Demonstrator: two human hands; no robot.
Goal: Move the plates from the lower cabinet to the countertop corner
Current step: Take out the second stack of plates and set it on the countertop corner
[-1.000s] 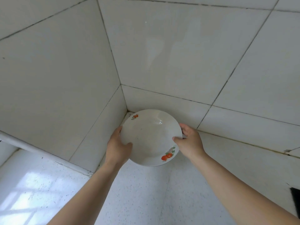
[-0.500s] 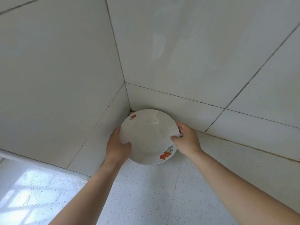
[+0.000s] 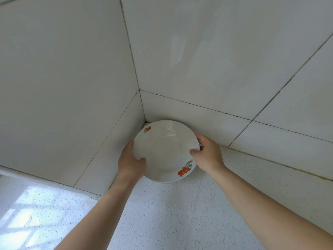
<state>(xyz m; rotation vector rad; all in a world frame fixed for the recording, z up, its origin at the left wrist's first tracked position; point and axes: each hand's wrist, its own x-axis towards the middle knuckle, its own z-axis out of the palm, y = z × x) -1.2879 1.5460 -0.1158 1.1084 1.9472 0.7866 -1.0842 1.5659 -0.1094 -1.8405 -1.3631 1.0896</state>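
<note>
**kitchen_lurker:** ok so where's the plate [image 3: 162,150] at right now?

**standing_by_the_sink:** It's right in the back corner of the countertop [image 3: 162,222], tucked where the two tiled walls [image 3: 63,87] meet. The far rim is pretty much touching the tiles. It's a white plate with an orange fruit print [image 3: 184,171] on the near rim and a smaller print [image 3: 147,129] on the far-left rim.

**kitchen_lurker:** both hands on it?

**standing_by_the_sink:** yep. The left hand [image 3: 129,163] has the left rim, with the thumb lying over the top edge and the fingers curled under where I can't see them. The right hand [image 3: 209,156] has the right rim the same way, thumb pressed on top and fingers wrapped round the far side. Both grips are closed on the plate.

**kitchen_lurker:** is it set down or in the air?

**standing_by_the_sink:** honestly can't tell. It's tilted a bit toward the person. There's a second pale rim peeking out under the near edge, so it might be a stack of plates, but I can't say for sure. The countertop is white with speckles, and a patch of sunlight [image 3: 18,217] falls on its near left end.
</note>
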